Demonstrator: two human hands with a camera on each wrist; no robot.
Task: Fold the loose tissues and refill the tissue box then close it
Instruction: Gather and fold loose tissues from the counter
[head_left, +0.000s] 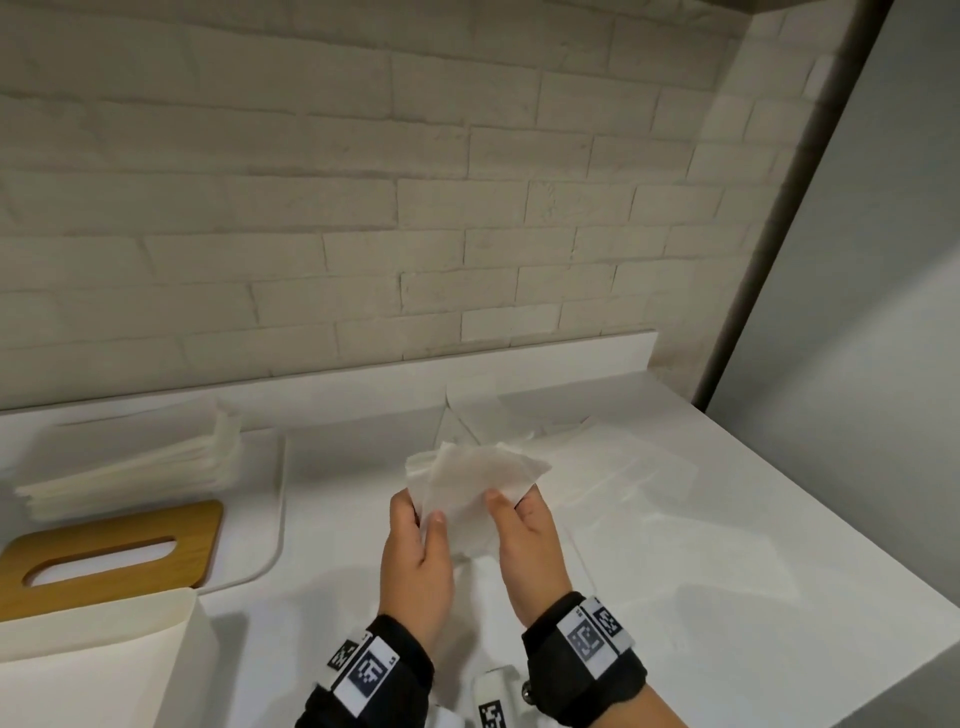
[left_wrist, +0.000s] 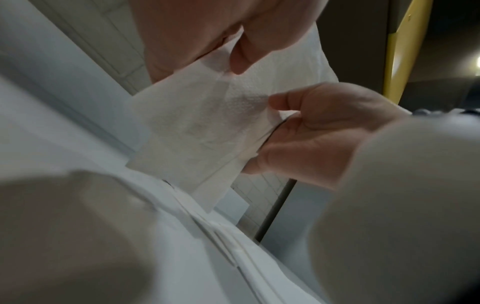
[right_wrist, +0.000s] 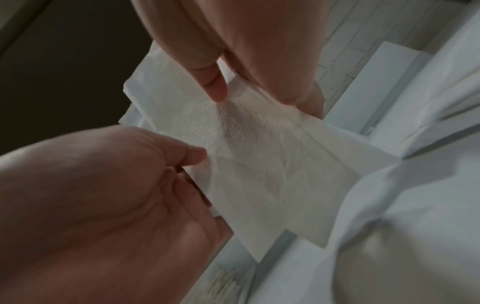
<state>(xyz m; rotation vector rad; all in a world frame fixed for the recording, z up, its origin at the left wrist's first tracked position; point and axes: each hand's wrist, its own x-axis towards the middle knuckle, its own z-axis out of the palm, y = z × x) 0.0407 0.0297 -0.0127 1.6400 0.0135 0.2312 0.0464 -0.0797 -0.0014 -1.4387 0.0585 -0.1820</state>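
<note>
In the lower middle of the head view, above the white counter (head_left: 727, 545), the left hand (head_left: 415, 566) and the right hand (head_left: 530, 551) hold one tissue (head_left: 472, 483) up between them, clear of the surface. Each grip is clamped on it: thumb on the near face, fingers behind, one hand at either side, so the sheet hangs taut enough to be creased. The wrist views show the tissue already doubled, with layered edges stepping out below the thumbs, which suggests a fold being squared in the air, where nothing drags on the thin paper. More loose tissues (head_left: 613, 457) lie spread on the counter to the right of the hands and toward the brick wall (head_left: 363, 208), within easy reach for the next pick. At the left of the frame a stack of folded tissues (head_left: 140, 478) sits on a white mat or tray (head_left: 275, 499); which it is cannot be told. Just below the stack lies the wooden lid (head_left: 114, 551) with its slot, off the box so that the top stays free for filling. The tissue box (head_left: 93, 665) stands open in the lower left corner, beside the lid; its inside is not visible from here. Judging by this layout, folding is well along, while refilling and closing remain.
</note>
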